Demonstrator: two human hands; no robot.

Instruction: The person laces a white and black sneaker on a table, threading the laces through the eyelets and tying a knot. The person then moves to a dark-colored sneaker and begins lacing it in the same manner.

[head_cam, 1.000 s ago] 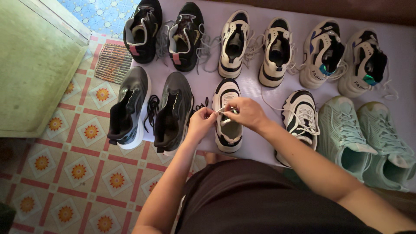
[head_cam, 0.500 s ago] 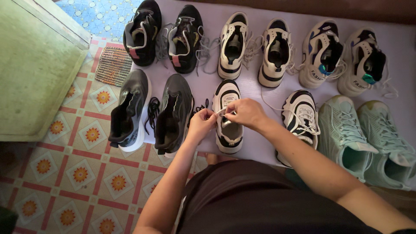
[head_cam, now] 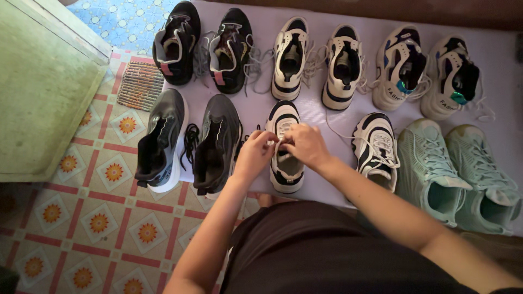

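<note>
A white sneaker with black stripes lies in front of me on a pale lilac mat. My left hand and my right hand meet over its tongue, and both pinch its white laces. The fingers hide the knot. Its partner sneaker lies just to the right, laced, with a loose lace trailing up.
Two grey sneakers sit to the left, two mint green ones to the right. Along the back stand black, white-and-black and white-and-blue pairs. A green door and a small woven mat lie left, on patterned floor tiles.
Both hands stay on the laces of the same sneaker, with only small finger movements. The shoes have not moved.
</note>
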